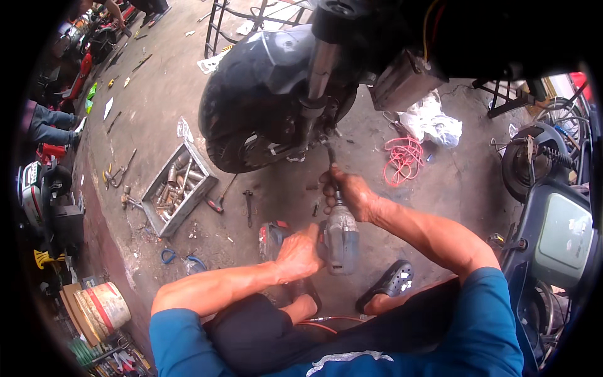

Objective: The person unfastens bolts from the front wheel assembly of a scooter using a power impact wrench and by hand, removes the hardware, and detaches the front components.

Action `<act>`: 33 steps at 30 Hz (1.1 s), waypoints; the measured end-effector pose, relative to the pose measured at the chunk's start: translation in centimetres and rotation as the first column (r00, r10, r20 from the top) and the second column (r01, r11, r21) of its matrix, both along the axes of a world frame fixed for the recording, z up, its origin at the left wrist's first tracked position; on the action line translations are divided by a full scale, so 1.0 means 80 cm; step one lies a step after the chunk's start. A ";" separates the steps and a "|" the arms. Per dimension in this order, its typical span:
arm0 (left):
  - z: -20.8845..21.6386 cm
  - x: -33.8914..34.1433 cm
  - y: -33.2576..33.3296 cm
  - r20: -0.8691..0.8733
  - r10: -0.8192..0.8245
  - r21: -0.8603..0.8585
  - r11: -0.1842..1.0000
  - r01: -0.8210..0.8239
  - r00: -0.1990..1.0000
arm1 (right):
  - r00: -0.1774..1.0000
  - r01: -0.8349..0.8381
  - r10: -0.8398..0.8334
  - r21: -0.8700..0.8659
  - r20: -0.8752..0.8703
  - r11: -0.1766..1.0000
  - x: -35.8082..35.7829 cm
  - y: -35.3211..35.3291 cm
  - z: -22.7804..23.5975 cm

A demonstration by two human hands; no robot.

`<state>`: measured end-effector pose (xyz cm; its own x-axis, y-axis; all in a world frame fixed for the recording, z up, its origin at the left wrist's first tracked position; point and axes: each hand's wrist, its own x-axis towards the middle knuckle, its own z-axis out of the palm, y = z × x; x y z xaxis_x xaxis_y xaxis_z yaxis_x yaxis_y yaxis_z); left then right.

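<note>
My left hand [299, 252] is closed round the handle of a grey cordless impact wrench [342, 245], its battery sticking out to the left. Ahead of the wrench, my right hand [353, 193] wraps round the dark extension bar [332, 154] on its nose. The bar's far end reaches the axle area at the bottom of a front fork [320, 72]; whether it sits on a fastener is too small to tell. A black front wheel [220, 141] under a dark fender [276, 56] stands just beyond my hands.
Left of the wheel lies a metal tray [210, 182] of sockets, with a screwdriver [218, 202] and a hammer [130, 200] near it. Red cord [404, 160] and a white plastic bag [433, 122] lie to the right. Another person's legs [50, 125] show at far left.
</note>
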<state>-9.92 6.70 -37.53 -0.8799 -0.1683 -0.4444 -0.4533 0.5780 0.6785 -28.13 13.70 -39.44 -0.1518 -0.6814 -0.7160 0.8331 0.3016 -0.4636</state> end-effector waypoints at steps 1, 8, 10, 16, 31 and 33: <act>-0.008 -0.005 0.004 0.005 -0.007 -0.014 1.000 0.007 1.000 | 1.000 0.007 -0.007 -0.014 0.005 1.000 -0.004 -0.001 -0.010; -0.061 -0.016 0.049 -0.182 0.238 -0.111 0.959 -0.261 0.954 | 0.994 -0.065 0.052 -0.141 -0.100 0.988 -0.021 -0.005 -0.026; -0.072 -0.020 0.065 -0.235 0.294 -0.114 0.938 -0.327 0.927 | 0.991 -0.091 0.076 -0.139 -0.108 0.986 -0.025 -0.002 -0.022; -0.122 -0.021 0.094 -0.541 0.367 -0.126 0.854 -0.504 0.757 | 0.972 -0.213 0.185 -0.210 -0.144 0.954 -0.026 -0.002 -0.021; -0.078 -0.015 0.148 -0.083 0.980 0.735 0.183 -0.653 0.180 | 0.943 0.178 -0.097 -0.237 0.317 0.955 0.017 -0.008 0.000; -0.073 -0.012 0.139 0.001 0.980 0.788 0.122 -0.604 0.200 | 0.927 0.264 -0.183 -0.221 0.328 0.939 0.020 -0.008 0.002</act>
<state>-10.86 17.80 -43.38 -0.4171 -0.8123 -0.4077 0.0838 -0.4810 0.8727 -26.54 13.03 -39.26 -0.1287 -0.8208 -0.5566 0.9757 -0.0043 -0.2192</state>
